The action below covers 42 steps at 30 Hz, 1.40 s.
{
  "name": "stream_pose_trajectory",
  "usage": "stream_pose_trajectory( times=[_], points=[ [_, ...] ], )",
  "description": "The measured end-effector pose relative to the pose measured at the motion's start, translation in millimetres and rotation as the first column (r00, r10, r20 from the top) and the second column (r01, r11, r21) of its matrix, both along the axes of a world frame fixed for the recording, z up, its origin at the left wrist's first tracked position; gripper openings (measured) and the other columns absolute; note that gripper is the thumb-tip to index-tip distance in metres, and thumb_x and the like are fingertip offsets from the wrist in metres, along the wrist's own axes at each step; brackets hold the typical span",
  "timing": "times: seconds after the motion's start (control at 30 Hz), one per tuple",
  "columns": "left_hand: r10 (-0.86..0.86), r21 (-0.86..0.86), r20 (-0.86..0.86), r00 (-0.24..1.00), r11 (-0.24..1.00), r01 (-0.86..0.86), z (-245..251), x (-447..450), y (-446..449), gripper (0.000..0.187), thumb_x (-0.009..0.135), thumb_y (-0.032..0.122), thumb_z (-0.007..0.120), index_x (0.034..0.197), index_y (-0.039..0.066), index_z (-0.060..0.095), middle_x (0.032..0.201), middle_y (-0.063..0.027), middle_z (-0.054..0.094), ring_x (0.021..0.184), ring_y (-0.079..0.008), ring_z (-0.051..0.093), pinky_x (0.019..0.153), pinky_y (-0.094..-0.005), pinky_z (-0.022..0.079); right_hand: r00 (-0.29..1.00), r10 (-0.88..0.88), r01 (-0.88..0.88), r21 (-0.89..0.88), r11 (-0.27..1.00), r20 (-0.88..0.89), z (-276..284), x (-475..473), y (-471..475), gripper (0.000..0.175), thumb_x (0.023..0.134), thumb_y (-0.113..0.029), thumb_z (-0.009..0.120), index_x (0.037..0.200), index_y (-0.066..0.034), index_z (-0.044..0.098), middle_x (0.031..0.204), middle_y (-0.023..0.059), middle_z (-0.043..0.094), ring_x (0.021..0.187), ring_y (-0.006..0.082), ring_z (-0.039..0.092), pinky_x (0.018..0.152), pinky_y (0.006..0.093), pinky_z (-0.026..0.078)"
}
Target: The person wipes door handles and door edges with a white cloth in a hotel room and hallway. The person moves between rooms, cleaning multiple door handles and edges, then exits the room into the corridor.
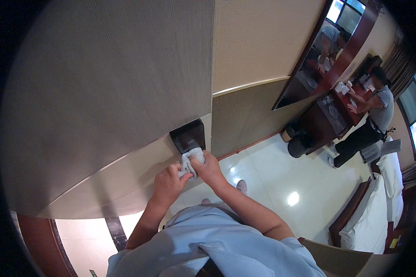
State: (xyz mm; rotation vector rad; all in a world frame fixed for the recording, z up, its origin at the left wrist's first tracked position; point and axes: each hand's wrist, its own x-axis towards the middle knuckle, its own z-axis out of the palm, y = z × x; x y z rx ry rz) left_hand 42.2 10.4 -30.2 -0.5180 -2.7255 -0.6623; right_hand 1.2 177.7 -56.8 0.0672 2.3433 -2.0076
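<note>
A crumpled white-grey cloth (193,159) is bunched between my two hands. My left hand (167,182) pinches its lower left side between thumb and fingers. On the other side, my right hand (208,169) grips it, with the thumb pressed on top. Just beyond the cloth a dark glossy box-like fixture (188,134) sits at the wall. The cloth overlaps its near edge; whether the two touch, I cannot tell.
Grey panelling (124,76) rises ahead. At right, another person (381,104) leans over a reddish-brown desk (346,104) beside a wall mirror (327,52). Black bins (301,145) stand by the desk. Beds with white bedding (365,218) flank the glossy tiled floor (280,173).
</note>
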Motion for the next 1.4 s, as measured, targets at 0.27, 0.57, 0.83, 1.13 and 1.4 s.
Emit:
stream_pose_trajectory(
  times=[0.27,0.57,0.83,1.13,1.4],
  points=[
    [-0.01,0.067,-0.028,1.0,0.998,0.012,-3.6,-12.2,3.1,0.054,0.082,0.036,0.079,0.117,0.004,0.054,0.085,-0.0168,0.067,0.077,-0.0357,0.068,0.063,-0.0456,0.053,0.999,-0.042,0.041,-0.09,0.995,-0.016,-1.8,0.3,1.4,0.041,0.092,-0.039,0.068,0.087,0.0012,0.061,0.077,0.0185,0.064,0.065,0.0255,0.059,0.062,0.0365,0.047],
    [-0.262,-0.127,-0.488,0.833,0.965,0.229,39.7,23.2,-13.9,0.033,0.074,0.021,0.078,0.102,0.008,0.066,0.08,-0.0077,0.06,0.072,-0.0285,0.059,0.063,-0.0395,0.05,0.973,-0.032,0.068,0.153,0.986,-0.229,24.8,75.8,59.0,0.036,0.092,-0.032,0.07,0.084,0.0008,0.058,0.075,0.0185,0.055,0.064,0.0295,0.055,0.06,0.0402,0.045],
    [-0.529,0.054,-0.107,0.842,0.842,0.536,32.2,22.3,56.5,0.025,0.068,0.013,0.073,0.09,0.007,0.062,0.099,-0.0106,0.058,0.096,-0.0301,0.057,0.079,-0.0428,0.052,0.992,-0.057,0.078,0.193,0.978,-0.111,-22.6,102.4,64.5,0.02,0.088,-0.017,0.065,0.094,0.0014,0.06,0.085,0.023,0.063,0.074,0.0366,0.064,0.066,0.0428,0.05],
    [-0.643,0.207,0.102,0.759,0.76,0.616,32.6,2.9,87.6,0.024,0.075,0.01,0.073,0.092,0.002,0.058,0.12,-0.0163,0.059,0.108,-0.0363,0.057,0.088,-0.0446,0.051,0.931,-0.348,0.347,0.024,0.937,0.114,-45.4,106.3,103.2,0.026,0.099,-0.025,0.063,0.095,0.0004,0.062,0.076,0.0081,0.061,0.07,0.0134,0.053,0.064,0.031,0.045],
    [-0.469,0.366,0.202,0.86,0.85,0.378,2.9,-21.7,126.2,0.024,0.085,0.017,0.074,0.091,0.003,0.055,0.105,-0.0136,0.065,0.091,-0.0325,0.063,0.077,-0.0408,0.052,0.898,-0.438,0.44,-0.079,0.894,0.045,-46.4,77.3,145.4,0.025,0.103,-0.026,0.058,0.093,-0.0034,0.06,0.078,-0.0032,0.053,0.074,0.0069,0.046,0.065,0.024,0.04]
  ],
)
